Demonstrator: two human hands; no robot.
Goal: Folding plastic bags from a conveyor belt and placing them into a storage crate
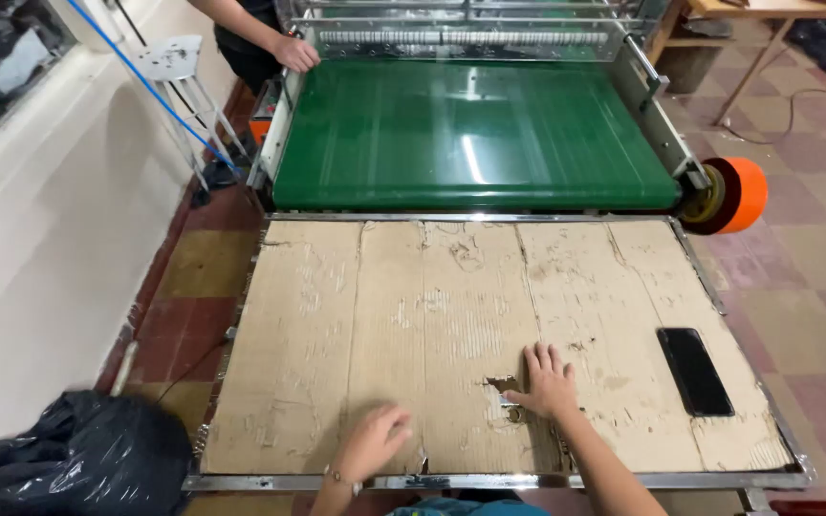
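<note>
A person's right hand [549,382] lies flat, fingers spread and palm down, on a worn, scuffed sheet of brown corrugated cardboard [384,325] that covers a metal-framed table [489,481], gripping nothing; its thumb side sits just beside a small torn hole in the cardboard [504,385] near the sheet's front edge. The left hand [373,441] rests close by to the left, fingers loosely curled against the same sheet and slightly blurred, with nothing visibly held, and a thin bracelet [338,477] circles its wrist. A black rectangular smartphone [694,371] lies face up on the cardboard, well apart to the right of both hands. Beyond the table's far edge stands a machine with a wide green conveyor belt [470,134], an orange roll [740,194] mounted at its right corner. Another person's hand [295,53] rests on the machine's far left corner. A crumpled black plastic bag [78,457] sits on the tiled floor to the left of the table, and a white metal stool [176,65] stands near the pale wall.
</note>
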